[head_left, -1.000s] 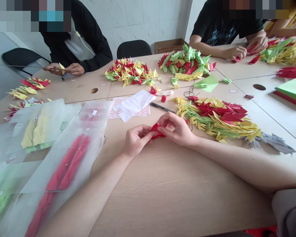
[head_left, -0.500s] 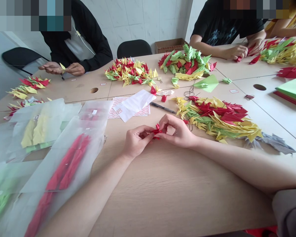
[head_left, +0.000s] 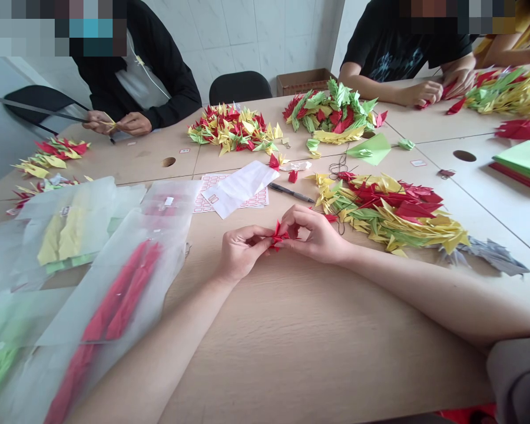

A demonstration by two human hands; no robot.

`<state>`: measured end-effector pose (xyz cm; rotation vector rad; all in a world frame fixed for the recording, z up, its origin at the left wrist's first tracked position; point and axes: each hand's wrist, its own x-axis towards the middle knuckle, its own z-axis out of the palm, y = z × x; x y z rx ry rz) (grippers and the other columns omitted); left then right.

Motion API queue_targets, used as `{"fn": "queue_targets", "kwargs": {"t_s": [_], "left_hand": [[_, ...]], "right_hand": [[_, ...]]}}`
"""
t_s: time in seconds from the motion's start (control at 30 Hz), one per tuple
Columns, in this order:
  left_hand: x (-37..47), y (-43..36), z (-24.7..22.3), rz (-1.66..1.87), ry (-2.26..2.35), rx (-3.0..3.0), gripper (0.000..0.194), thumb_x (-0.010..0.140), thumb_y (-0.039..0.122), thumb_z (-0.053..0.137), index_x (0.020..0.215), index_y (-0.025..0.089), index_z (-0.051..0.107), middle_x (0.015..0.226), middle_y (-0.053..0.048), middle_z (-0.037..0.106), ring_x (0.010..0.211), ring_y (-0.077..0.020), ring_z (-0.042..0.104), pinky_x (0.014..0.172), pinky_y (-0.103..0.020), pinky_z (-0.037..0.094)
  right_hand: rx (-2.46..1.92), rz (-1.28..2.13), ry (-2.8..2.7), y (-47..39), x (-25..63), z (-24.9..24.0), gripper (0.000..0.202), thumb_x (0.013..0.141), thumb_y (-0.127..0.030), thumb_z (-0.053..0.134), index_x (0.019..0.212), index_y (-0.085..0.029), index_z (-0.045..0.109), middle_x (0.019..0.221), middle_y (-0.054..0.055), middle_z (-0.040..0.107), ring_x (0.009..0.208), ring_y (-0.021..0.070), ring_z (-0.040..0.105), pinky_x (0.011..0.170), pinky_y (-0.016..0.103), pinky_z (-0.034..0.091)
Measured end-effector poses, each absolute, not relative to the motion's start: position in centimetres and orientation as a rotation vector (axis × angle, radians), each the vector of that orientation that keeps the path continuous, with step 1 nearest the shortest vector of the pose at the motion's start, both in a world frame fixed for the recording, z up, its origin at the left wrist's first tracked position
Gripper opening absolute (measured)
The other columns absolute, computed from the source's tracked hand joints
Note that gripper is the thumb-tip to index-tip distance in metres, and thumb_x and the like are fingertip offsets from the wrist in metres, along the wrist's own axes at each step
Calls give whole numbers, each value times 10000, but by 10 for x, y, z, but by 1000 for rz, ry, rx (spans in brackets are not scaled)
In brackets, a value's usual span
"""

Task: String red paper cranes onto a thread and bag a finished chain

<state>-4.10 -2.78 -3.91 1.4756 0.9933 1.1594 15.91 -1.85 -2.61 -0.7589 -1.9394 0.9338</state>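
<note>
A small red origami crane (head_left: 278, 234) is pinched between my two hands above the bare wooden tabletop (head_left: 300, 330). My left hand (head_left: 242, 253) grips its left side with thumb and fingers closed. Opposite it, my right hand (head_left: 320, 237) pinches the upper right part, and the fingers hide much of the paper. Just beyond my right hand lies a heap of red, yellow and green paper cranes (head_left: 393, 206). A black pen (head_left: 291, 193) and a white paper sheet (head_left: 241, 188) rest ahead of my hands.
Translucent bags (head_left: 159, 282) with folded red, yellow and green paper cover the left side. More crane heaps (head_left: 234, 126) sit across the table, along with a green paper sheet (head_left: 375, 149). A stack of coloured paper (head_left: 523, 162) lies at right. Co-workers sit opposite, hands on the table.
My hands have shifted very slightly, and a point of the red crane now stands up more between them. At far left, a co-worker's hands have come together around yellow paper.
</note>
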Motion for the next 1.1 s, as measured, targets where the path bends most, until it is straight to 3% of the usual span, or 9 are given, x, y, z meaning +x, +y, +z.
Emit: {"fn": "queue_targets", "kwargs": {"t_s": [0.23, 0.53, 0.83, 1.1], "left_hand": [[-41, -29, -37, 1142, 930, 1371, 108, 714, 201, 796, 810, 161, 767, 731, -29, 759, 573, -122, 689, 547, -193, 582], [-41, -29, -35, 1010, 850, 1291, 180, 747, 247, 789, 851, 135, 693, 755, -40, 753, 589, -121, 682, 564, -202, 575], [-40, -33, -37, 984, 928, 1567, 133, 828, 272, 715, 838, 139, 729, 723, -28, 725, 585, -99, 643, 561, -178, 550], [-41, -34, -37, 1000, 948, 1569, 203, 864, 328, 675, 928, 152, 755, 867, -59, 761, 702, -158, 688, 539, -221, 586]], "right_hand": [[-737, 946, -1925, -19, 158, -27, 94, 835, -219, 703, 868, -174, 627, 911, 46, 596, 713, 118, 555, 648, 271, 517], [-750, 840, -1921, -23, 156, -25, 52, 837, -196, 706, 863, -178, 665, 863, 35, 618, 690, 115, 561, 638, 261, 516], [-798, 798, -1930, -25, 155, -20, 85, 884, -200, 644, 807, -166, 654, 833, 45, 654, 706, 126, 582, 662, 269, 494], [-861, 943, -1846, -21, 156, -22, 147, 920, -281, 610, 846, -170, 672, 842, 46, 673, 754, 142, 610, 679, 272, 487]]}}
